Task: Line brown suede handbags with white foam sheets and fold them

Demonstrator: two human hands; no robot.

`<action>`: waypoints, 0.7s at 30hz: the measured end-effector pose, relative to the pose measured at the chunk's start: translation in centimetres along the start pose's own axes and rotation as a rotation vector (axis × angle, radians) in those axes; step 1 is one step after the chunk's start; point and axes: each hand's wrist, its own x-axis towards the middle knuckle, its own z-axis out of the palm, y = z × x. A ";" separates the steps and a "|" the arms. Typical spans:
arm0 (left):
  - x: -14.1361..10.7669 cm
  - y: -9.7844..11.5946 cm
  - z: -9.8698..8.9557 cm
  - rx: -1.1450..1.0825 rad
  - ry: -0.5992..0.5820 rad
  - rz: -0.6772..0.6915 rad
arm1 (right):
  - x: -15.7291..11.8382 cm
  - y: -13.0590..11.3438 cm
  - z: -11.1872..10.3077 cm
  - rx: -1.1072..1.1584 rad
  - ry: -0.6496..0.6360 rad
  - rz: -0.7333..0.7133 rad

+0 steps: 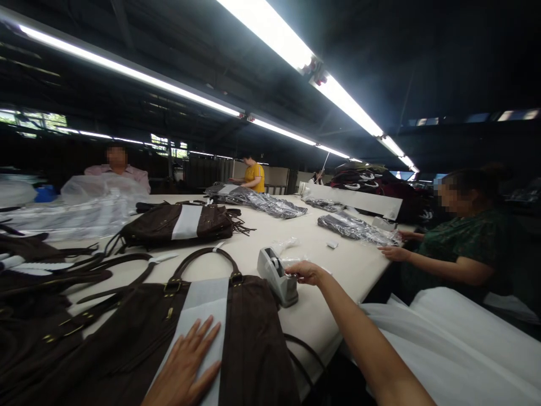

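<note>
A dark brown bag [257, 332] with looped handles and gold-coloured buckles lies in front of me, a pale paper strip [205, 299] running across it. My left hand [188, 361] rests flat on the strip, fingers spread. Just beyond the bag's right corner stands a grey tape dispenser [279, 279]. My right hand [306, 272] is at the dispenser's front end, its fingers pinched together; whatever is between them is too small to make out.
Another brown bag [211, 223] with a pale band lies behind. Plastic-wrapped bags [357, 227] are farther along the table [262, 225]. White sheets [456, 338] are at the right. A person in green handles a wrapped bag; others stand beyond.
</note>
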 end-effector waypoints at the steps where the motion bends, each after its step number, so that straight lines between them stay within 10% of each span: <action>1: 0.0 -0.1 0.1 0.008 0.002 0.004 | 0.0 -0.2 0.0 0.014 0.005 -0.006; 10: 0.0 0.8 -1.4 0.001 -0.055 -0.012 | -4.0 -1.2 -1.2 -0.008 0.151 -0.274; 21: 0.2 1.5 -2.4 -0.027 -0.145 -0.057 | -7.0 6.9 3.3 -0.242 0.472 -0.212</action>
